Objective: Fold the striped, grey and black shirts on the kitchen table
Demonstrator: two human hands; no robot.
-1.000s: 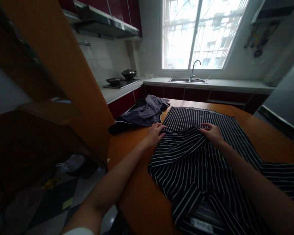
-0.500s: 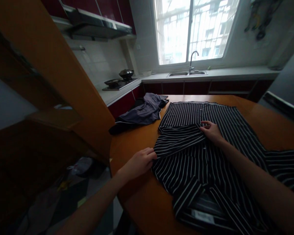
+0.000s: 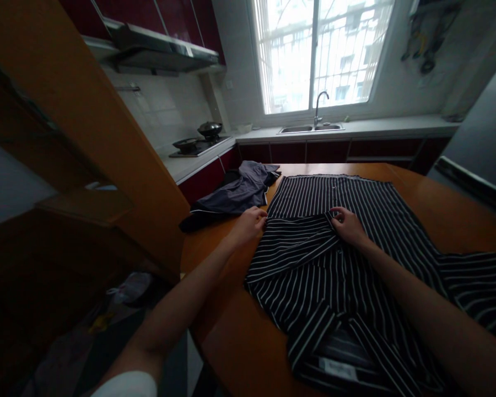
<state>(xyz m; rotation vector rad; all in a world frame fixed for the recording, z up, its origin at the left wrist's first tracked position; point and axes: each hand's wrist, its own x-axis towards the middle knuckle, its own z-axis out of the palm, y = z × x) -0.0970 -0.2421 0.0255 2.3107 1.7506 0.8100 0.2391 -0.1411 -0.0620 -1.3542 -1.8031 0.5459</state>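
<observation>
The striped shirt (image 3: 314,281) is seen dark with pale stripes, spread on the surface (image 3: 231,331), one sleeve folded across its front, the other stretched out to the right. Beyond the collar, the sleeve's cuff end is pinched in the right hand's (image 3: 346,225) nearly closed grip, forearm angled inward. At the shirt's left edge, cloth is nipped between the left hand's (image 3: 252,221) fingertips, arm outstretched.
</observation>
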